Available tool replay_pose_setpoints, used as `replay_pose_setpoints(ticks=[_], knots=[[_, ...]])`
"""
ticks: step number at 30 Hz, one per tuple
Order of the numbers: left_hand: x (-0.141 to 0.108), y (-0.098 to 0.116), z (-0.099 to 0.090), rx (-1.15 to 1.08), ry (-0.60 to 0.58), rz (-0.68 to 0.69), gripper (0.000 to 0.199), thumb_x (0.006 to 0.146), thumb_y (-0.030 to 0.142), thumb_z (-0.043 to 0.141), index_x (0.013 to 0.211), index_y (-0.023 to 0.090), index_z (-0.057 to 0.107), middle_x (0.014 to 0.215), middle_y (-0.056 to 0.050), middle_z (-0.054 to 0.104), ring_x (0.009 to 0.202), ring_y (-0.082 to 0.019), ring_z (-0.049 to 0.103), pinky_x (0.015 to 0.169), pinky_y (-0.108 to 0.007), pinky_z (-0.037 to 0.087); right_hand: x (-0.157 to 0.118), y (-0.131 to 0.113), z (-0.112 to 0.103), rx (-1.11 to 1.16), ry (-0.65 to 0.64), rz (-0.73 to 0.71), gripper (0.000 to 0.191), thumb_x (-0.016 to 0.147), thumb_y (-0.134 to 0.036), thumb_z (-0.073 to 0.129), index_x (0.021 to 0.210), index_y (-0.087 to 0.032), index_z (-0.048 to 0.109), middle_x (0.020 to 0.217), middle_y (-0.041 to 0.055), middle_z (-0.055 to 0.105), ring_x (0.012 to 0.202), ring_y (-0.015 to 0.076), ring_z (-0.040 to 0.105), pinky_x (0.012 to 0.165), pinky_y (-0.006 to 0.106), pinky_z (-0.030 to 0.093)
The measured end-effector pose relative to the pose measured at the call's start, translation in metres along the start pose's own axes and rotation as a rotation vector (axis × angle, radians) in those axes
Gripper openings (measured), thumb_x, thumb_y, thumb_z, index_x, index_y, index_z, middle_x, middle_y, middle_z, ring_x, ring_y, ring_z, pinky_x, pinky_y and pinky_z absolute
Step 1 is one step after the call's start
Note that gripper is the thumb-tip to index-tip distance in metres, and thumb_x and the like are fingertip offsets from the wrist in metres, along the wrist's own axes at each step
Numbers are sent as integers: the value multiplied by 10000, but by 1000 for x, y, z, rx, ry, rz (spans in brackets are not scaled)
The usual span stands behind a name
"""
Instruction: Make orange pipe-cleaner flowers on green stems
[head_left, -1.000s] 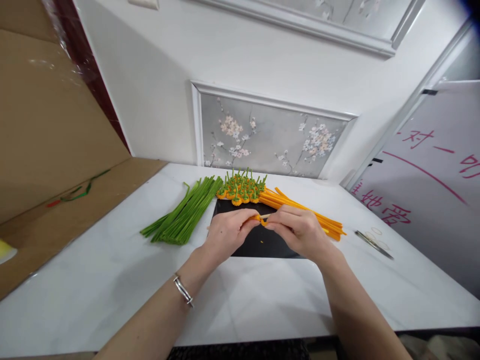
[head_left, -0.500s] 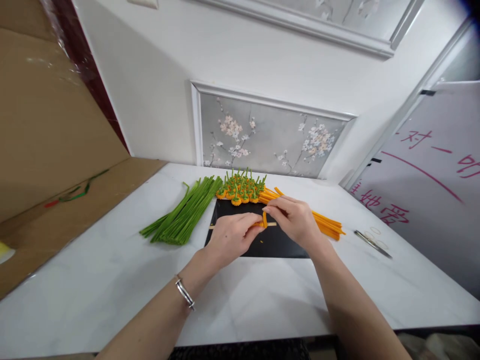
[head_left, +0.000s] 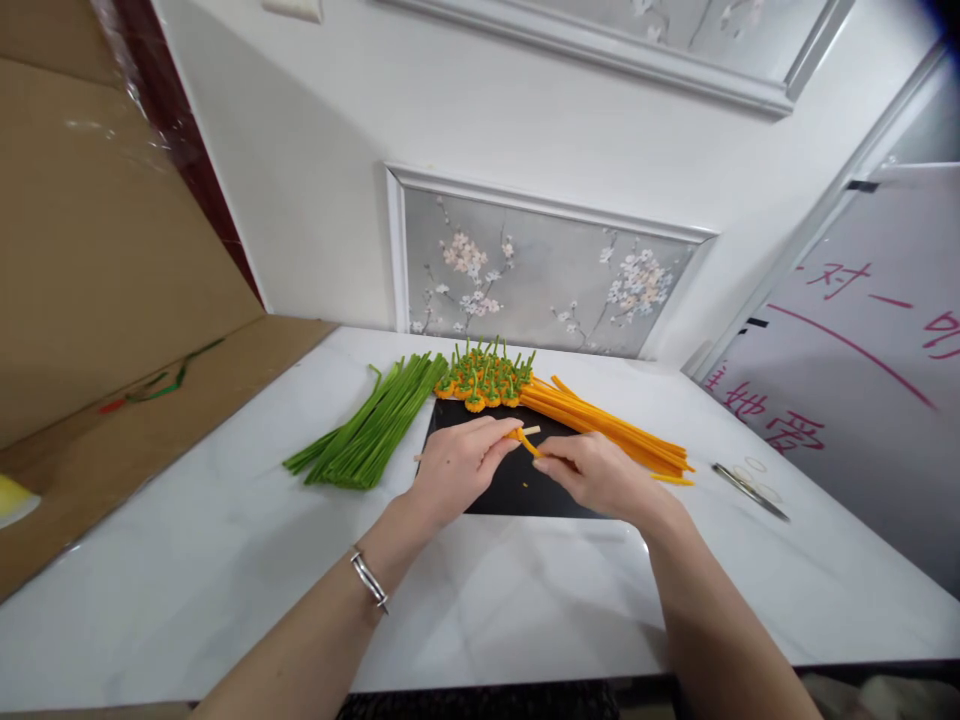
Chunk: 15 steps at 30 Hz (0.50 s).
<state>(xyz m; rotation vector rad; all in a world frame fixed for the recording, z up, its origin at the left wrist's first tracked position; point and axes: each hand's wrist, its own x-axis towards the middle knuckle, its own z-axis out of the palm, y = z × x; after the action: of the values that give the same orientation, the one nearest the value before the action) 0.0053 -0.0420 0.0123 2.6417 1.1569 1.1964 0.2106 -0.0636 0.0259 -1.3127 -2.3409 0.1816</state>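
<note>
My left hand (head_left: 459, 462) is closed round a thin wooden stick (head_left: 532, 430), whose ends poke out on both sides of the fist. An orange pipe cleaner (head_left: 529, 447) is coiled round the stick at the left fingertips. Its free part stretches down to my right hand (head_left: 604, 478), which pinches it between thumb and forefinger. Both hands are above a black mat (head_left: 499, 497). Just behind them stand several small orange pumpkin shapes with green stems (head_left: 486, 378). A bundle of orange pipe cleaners (head_left: 607, 422) lies behind my right hand.
Left of the mat lies a bundle of green pipe cleaners (head_left: 371, 430) on the white marbled table (head_left: 525, 600). Tweezers (head_left: 750, 490) and clear rubber bands (head_left: 756, 465) are at the right. Cardboard (head_left: 97, 250) borders the left, a whiteboard (head_left: 862, 380) the right.
My right hand has moved down and a little right, drawing the pipe cleaner from upright to slanting down. The stick's right end now tilts upward in my left hand.
</note>
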Motion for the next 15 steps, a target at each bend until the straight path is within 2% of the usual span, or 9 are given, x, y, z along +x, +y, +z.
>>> replay_pose_setpoints(ticks=[5,9,12,15], knots=[[0,-3,-1,51,-66,-23,305,952,341,473,1182,237,645,818,-1,690,733,-132,641,613,-226,427,-6,-6,-3,-22,6,-50,244,927,-249,496,711,-203,601,596,-25,552,540,115,488,523,247,307],[0,-4,-3,59,-70,-36,275,940,369,495,1117,279,686,784,21,694,698,-121,637,576,-224,398,-7,-8,-6,0,40,-92,212,935,-248,501,802,-202,659,684,2,634,618,136,564,576,256,368],[0,-3,-3,47,-92,-42,254,934,352,508,1097,291,693,853,27,735,745,-131,667,605,-225,424,-8,-11,-11,9,74,-105,203,934,-269,512,836,-208,679,738,17,668,653,150,594,601,264,399],[0,-3,-3,30,-104,-46,283,921,335,531,1176,300,646,1019,31,744,835,-148,692,678,-235,464,-7,-13,-16,7,119,-111,225,942,-306,502,841,-216,683,762,19,677,671,155,609,615,266,421]])
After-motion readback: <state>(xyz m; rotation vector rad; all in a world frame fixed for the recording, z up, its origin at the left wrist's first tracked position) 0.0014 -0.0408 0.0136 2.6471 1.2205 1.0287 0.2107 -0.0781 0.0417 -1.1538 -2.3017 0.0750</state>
